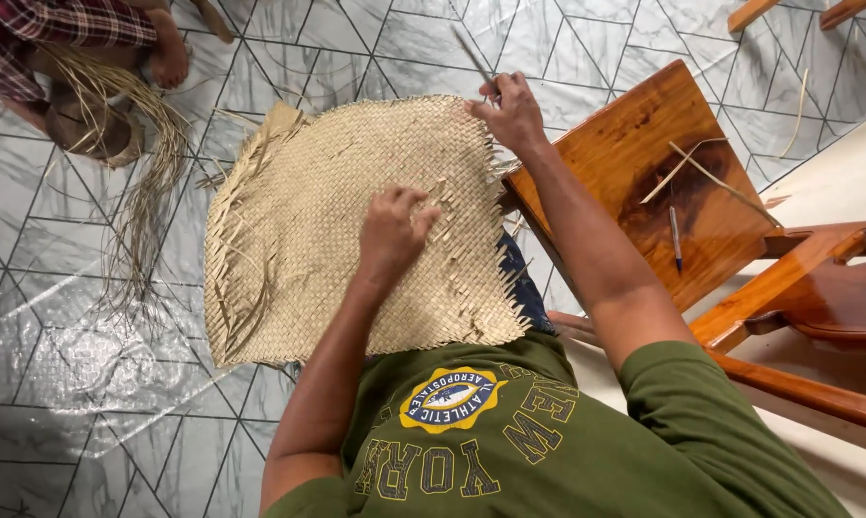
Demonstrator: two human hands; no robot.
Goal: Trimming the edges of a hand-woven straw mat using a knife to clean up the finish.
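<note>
While our left hand (395, 225) presses curled fingers onto the woven mat (337, 221), our right hand (512, 113) pinches, it seems, a thin strip (473, 56) at its edge.

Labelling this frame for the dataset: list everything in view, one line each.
woven mat: 1, pale straw, on the person's lap, frayed edges
thin strip: 1, dark, pinched above the mat's far edge
wooden chair: 1, reddish brown, right of the mat
pen: 1, blue, on the chair seat
loose straw strips: a few, pale, on the chair seat
straw bundle: 1, tan, upper left, by another person's foot
tiled floor: grey, geometric lines
left hand: 1, pressing on the mat
right hand: 1, at the mat's far edge, holding the thin strip
</note>
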